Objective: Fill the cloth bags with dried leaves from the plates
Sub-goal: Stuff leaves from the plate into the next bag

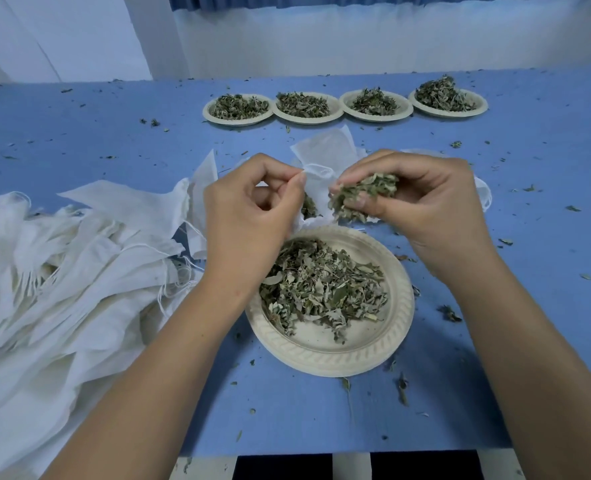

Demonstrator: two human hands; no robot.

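Head view: left hand (252, 206) sits at frame centre, thumb and forefinger tips (300, 177) pinched tight on the top hem of a small white cloth drawstring bag (318, 173), other fingers curled loosely into the palm. The bag hangs btwn the two hands w/ its mouth pulled open toward the right, and a bit of green leaf (308, 206) shows inside, just below the left fingertips. Right hand (422, 202), centre-right, is bunched round a clump of dried grey-green leaves (363, 195); fingers arch over the top, thumb presses from below, and the clump sticks out past the fingertips right at the bag mouth, touching or nearly touching the cloth, can't tell which. Directly below both hands, lower centre, lies a round beige embossed paper plate (322, 358), approx half covered w/ more dried leaves (322, 285); neither hand touches it. Along the upper centre, a row of four more beige plates (308, 121) stands rim to rim, each heaped w/ leaves. A big heap of empty white cloth bags (62, 271) w/ loose strings fills the left side, and a few flat bags (328, 147) lie just behind the hands. Everything rests on a blue table cover (529, 150) speckled w/ leaf crumbs.
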